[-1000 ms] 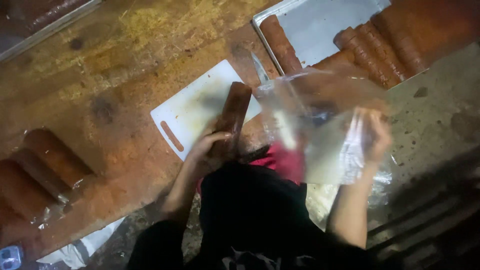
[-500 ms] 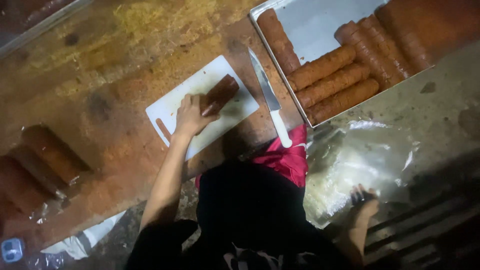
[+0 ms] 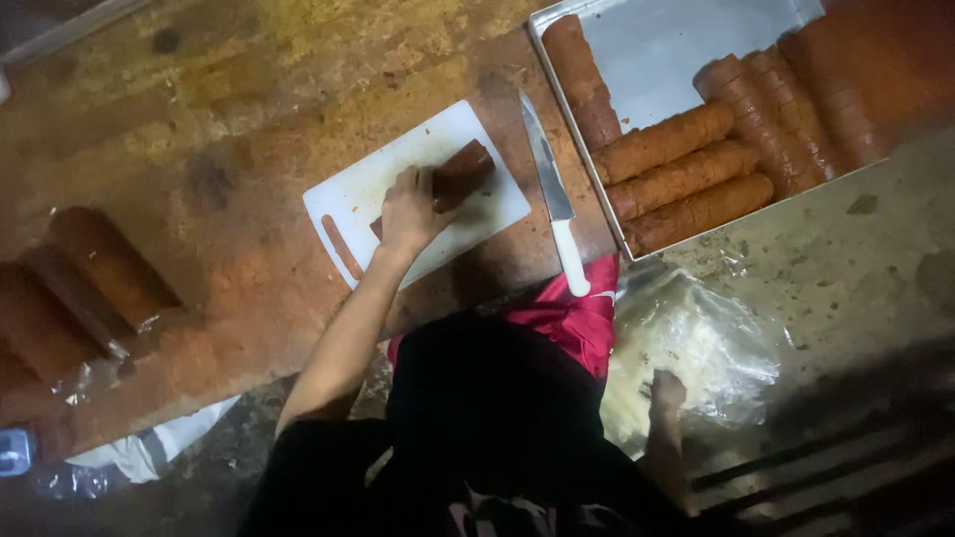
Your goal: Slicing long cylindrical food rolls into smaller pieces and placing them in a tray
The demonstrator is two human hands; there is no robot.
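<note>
The brown roll lies across the white cutting board, with its far end pointing toward the knife. Your left hand rests on the near end of the roll, fingers spread over it and pressing it down against the board; the grip is not closed around the roll but laid flat on top.

Your right hand is low at your side, touching the crumpled clear plastic bag on the floor. Whether those fingers are closed on the plastic cannot be told from this view.

The knife, with a white handle, lies on the tabletop just beside the board's right edge, blade pointing away from you. Neither hand touches it.

To hold the roll well, keep it square on the board and well inside the board's edges. Keep the left fingertips curled back from the free end. Press down firmly enough to stop rolling, but not so hard that the soft surface deforms.

To the right of the knife stands a metal tray holding more rolls laid side by side. At the far left of the tabletop lie several wrapped rolls in clear film. A red cloth hangs at the tabletop edge, just below the knife handle.
</note>
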